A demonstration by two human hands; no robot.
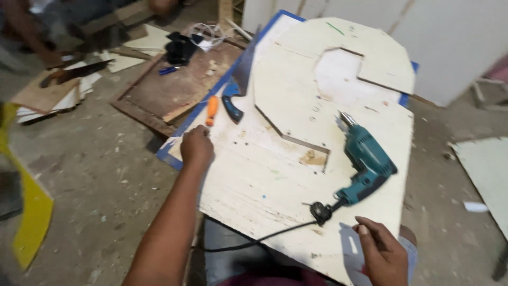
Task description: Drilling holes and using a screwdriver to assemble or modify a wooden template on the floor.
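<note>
Teal drill (368, 161) with a black cord (264, 238) is lying near the right edge of the whitish, scuffed board (254, 185) — blue trim is peeking out along its left edge. Orange-handled screwdriver (211, 110) and a saw's blue-and-black handle (231, 103) are sitting there too — a yellow piece (29, 212) is showing on the grey floor (106, 169).

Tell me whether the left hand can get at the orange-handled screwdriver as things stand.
Probably yes. The left hand rests on the white board just short of the orange-handled screwdriver, and nothing lies between them. The saw handle sits beside the screwdriver, not across it.
</note>
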